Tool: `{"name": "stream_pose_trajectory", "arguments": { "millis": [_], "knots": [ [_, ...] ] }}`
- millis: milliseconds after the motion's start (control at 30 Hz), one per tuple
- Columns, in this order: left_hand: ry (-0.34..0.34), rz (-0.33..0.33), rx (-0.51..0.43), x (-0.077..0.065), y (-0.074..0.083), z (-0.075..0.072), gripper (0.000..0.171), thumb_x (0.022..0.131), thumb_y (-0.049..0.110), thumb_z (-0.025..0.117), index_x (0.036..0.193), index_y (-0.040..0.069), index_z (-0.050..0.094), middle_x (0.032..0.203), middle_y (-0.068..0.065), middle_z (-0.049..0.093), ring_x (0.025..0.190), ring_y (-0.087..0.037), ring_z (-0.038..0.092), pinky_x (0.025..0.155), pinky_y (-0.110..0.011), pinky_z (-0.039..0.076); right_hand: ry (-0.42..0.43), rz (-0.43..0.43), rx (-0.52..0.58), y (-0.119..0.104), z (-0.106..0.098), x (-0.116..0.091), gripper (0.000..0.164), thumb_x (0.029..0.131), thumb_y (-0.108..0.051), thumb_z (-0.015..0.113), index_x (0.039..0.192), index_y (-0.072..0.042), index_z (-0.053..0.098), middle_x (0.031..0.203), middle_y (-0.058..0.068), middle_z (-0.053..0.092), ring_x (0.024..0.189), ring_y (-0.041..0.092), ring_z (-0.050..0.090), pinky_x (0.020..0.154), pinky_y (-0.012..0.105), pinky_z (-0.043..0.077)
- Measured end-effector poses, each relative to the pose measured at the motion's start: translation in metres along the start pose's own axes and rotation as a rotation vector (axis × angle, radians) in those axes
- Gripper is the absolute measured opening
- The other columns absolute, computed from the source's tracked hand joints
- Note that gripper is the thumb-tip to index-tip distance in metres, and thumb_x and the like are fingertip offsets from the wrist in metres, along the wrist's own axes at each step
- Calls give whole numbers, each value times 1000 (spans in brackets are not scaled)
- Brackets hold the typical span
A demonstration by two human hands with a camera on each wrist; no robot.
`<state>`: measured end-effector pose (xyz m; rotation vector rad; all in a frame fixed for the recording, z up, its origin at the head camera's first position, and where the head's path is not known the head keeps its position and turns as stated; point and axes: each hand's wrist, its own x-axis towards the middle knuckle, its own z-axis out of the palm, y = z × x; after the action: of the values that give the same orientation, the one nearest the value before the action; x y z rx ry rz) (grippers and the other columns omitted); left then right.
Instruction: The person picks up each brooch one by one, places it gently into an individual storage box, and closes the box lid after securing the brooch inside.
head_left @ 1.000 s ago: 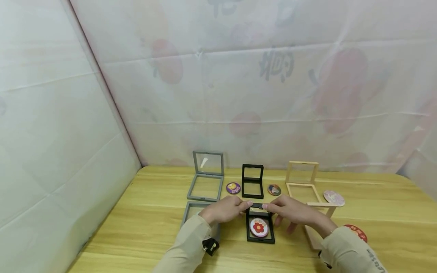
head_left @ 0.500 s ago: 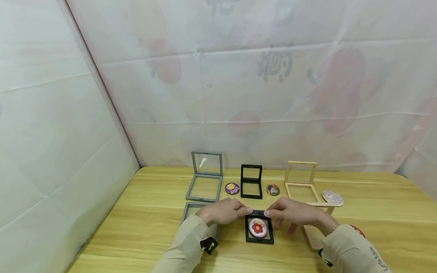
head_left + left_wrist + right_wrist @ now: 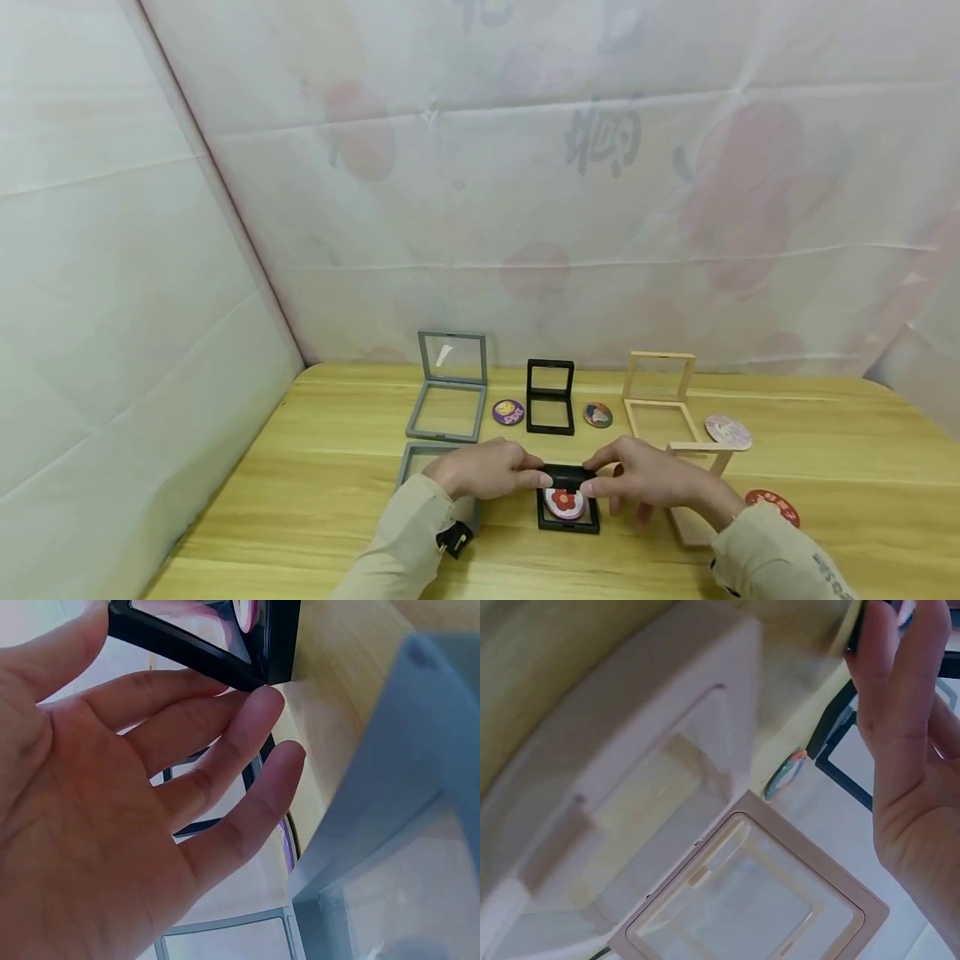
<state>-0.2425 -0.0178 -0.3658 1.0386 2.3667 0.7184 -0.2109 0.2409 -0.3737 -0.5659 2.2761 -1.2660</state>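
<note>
A small black display frame (image 3: 568,527) lies on the table in front of the person, with its hinged lid (image 3: 567,477) slanting forward. Inside sits a round badge with a red flower (image 3: 564,503), its upper edge hidden by the lid. The left hand (image 3: 486,468) pinches the lid's left corner between thumb and fingers. At the opposite corner, the right hand (image 3: 651,475) pinches the lid too. In the left wrist view the thumb presses the edge of the black lid (image 3: 187,641), while the other fingers extend below it. The right wrist view cuts off most of its grip.
Grey frames (image 3: 447,411) (image 3: 390,787) stand on the left, one beneath the left forearm. Behind are another black frame (image 3: 551,430), a purple badge (image 3: 507,412) and a multicoloured badge (image 3: 597,414). Right are a wooden-coloured frame (image 3: 660,402), a pinkish frame (image 3: 693,529), a pale badge (image 3: 728,432) and a red badge (image 3: 772,507).
Both hands have swung the black frame's lid forward and down, from standing behind the flower badge to slanting over its upper part. The other frames and badges stay put.
</note>
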Motion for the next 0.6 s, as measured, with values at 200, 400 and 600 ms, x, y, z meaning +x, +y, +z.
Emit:
{"name": "stream_pose_trajectory", "arguments": {
  "millis": [200,400,600],
  "knots": [
    [4,7,16,-2,1,3,39,103,33,60,131,5,69,68,10,53,51,-3,27,57,-20,36,52,-84,-145,4,3,1,55,93,-28,75,122,17,63,61,-3,57,48,7,48,43,27,46],
    [19,-7,109,-2,4,6,35,98,34,68,116,4,75,111,3,74,92,-3,67,77,-17,49,97,-181,-368,7,5,0,60,88,-35,81,120,14,65,82,-9,63,61,1,50,51,24,44],
    [41,-48,178,-4,10,9,30,94,35,72,105,8,77,133,-2,65,109,-10,67,83,-18,49,118,-227,-459,9,8,0,65,86,-39,82,122,14,65,82,-9,58,62,-1,47,52,24,44]
  ]
}}
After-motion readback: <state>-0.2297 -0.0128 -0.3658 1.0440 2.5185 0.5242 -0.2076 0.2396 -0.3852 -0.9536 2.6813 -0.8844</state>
